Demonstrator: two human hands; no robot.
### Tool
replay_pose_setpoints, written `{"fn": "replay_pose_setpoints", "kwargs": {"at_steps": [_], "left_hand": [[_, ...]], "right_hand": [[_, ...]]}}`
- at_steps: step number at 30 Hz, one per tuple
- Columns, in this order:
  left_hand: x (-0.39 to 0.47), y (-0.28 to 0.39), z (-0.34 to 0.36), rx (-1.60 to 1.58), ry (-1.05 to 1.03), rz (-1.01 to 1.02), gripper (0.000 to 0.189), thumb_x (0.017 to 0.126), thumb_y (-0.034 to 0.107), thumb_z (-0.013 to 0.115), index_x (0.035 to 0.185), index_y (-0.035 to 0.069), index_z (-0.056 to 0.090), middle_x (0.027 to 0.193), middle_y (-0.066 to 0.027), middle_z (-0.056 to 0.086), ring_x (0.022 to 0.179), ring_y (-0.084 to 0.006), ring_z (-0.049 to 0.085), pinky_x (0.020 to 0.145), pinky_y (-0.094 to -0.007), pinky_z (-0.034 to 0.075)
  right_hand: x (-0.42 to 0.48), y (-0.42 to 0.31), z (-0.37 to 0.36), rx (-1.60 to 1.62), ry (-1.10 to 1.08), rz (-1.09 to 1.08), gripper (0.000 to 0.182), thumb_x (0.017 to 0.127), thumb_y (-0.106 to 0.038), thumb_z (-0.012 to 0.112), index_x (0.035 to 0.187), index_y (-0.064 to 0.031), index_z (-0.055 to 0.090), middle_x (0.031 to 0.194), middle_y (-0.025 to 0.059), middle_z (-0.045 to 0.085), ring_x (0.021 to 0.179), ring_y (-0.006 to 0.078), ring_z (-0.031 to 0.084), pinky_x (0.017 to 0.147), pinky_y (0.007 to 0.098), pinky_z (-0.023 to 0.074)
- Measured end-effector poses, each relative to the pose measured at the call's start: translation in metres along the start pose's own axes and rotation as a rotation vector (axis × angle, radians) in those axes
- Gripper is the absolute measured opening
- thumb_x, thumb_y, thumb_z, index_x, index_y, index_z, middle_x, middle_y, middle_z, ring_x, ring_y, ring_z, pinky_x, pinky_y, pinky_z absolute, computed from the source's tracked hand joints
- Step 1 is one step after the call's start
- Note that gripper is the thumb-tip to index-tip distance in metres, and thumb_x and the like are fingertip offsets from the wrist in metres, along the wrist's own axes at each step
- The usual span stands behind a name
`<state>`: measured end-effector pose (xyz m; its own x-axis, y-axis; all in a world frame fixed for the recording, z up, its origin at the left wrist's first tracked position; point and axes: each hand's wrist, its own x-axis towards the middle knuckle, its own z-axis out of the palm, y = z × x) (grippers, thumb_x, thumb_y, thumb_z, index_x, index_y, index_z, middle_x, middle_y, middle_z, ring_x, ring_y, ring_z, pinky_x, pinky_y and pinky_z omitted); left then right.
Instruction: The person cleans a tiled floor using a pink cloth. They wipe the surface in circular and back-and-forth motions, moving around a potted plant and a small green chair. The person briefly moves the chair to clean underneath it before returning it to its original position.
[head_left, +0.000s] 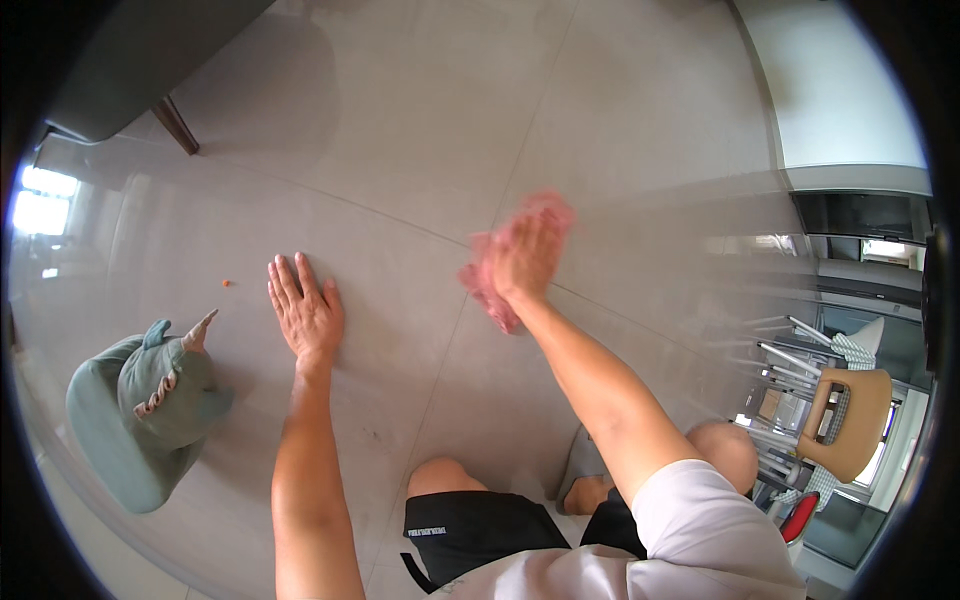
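Observation:
My right hand (530, 259) presses a crumpled pink cloth (491, 300) against the glossy tiled floor (405, 300), close to where the tile joints cross. Hand and cloth look slightly blurred. Flat on the floor to the left rests my left hand (306, 319), holding nothing, its fingers a little apart. A tiny orange bit (226, 283) lies on the tile beyond it to the left. Nearer my left forearm sits a green plush seat (139, 420) with a horn and a braided trim, apparently a unicorn.
A grey piece of furniture (142, 60) on a brown leg (176, 126) stands at the upper left. Chairs, one with a tan backrest (851, 424), stand at the right. A white wall or panel (840, 82) borders the upper right. My bent knees are at the bottom.

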<state>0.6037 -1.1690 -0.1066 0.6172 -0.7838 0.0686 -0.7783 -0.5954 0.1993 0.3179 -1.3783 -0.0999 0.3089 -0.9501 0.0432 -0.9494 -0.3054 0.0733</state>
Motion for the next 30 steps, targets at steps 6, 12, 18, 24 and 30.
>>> {"fn": "replay_pose_setpoints", "kwargs": {"at_steps": [6,12,18,24,30], "left_hand": [[0.004,0.059,0.015,-0.182,0.106,0.136,0.055,0.098,0.019,0.067,0.151,0.008,0.055,0.159,-0.0187,0.048,0.149,-0.0373,0.042,0.121,-0.0525,0.035],[-0.007,0.294,0.017,-0.657,-0.382,0.227,0.021,0.094,0.024,0.074,0.109,0.010,0.074,0.099,-0.0103,0.075,0.098,-0.0313,0.070,0.085,-0.0453,0.057],[0.034,0.430,0.057,-0.686,-0.906,-0.150,0.023,0.087,0.022,0.078,0.076,0.003,0.071,0.068,-0.0058,0.067,0.057,-0.0191,0.058,0.053,-0.0375,0.049],[0.042,0.463,0.075,-0.847,-0.942,-0.316,0.028,0.090,0.019,0.079,0.070,0.007,0.065,0.063,0.0013,0.061,0.050,-0.0087,0.045,0.045,-0.0300,0.033],[0.038,0.459,0.074,-0.824,-0.877,-0.304,0.026,0.091,0.021,0.079,0.072,0.006,0.069,0.065,0.0005,0.064,0.052,-0.0095,0.048,0.048,-0.0308,0.037]], "right_hand": [[-0.007,-0.025,-0.009,0.367,0.062,-0.338,0.056,0.112,-0.040,0.038,0.153,-0.0067,0.054,0.165,0.0181,0.044,0.157,0.0386,0.035,0.130,0.0530,0.0194],[-0.077,0.172,0.006,0.221,0.086,0.106,0.060,0.111,-0.037,0.041,0.161,-0.0031,0.043,0.168,0.0179,0.040,0.159,0.0344,0.030,0.130,0.0522,0.0182],[-0.080,0.234,0.010,0.196,0.151,0.163,0.062,0.105,-0.036,0.049,0.158,-0.0041,0.048,0.165,0.0221,0.044,0.156,0.0356,0.037,0.129,0.0523,0.0219],[-0.083,0.243,0.012,0.244,0.199,0.168,0.062,0.101,-0.035,0.056,0.154,-0.0041,0.055,0.164,0.0203,0.046,0.155,0.0354,0.039,0.128,0.0529,0.0254],[-0.081,0.244,0.011,0.288,0.178,0.193,0.065,0.102,-0.037,0.055,0.157,-0.0036,0.050,0.164,0.0205,0.046,0.156,0.0360,0.037,0.129,0.0526,0.0222]]}}
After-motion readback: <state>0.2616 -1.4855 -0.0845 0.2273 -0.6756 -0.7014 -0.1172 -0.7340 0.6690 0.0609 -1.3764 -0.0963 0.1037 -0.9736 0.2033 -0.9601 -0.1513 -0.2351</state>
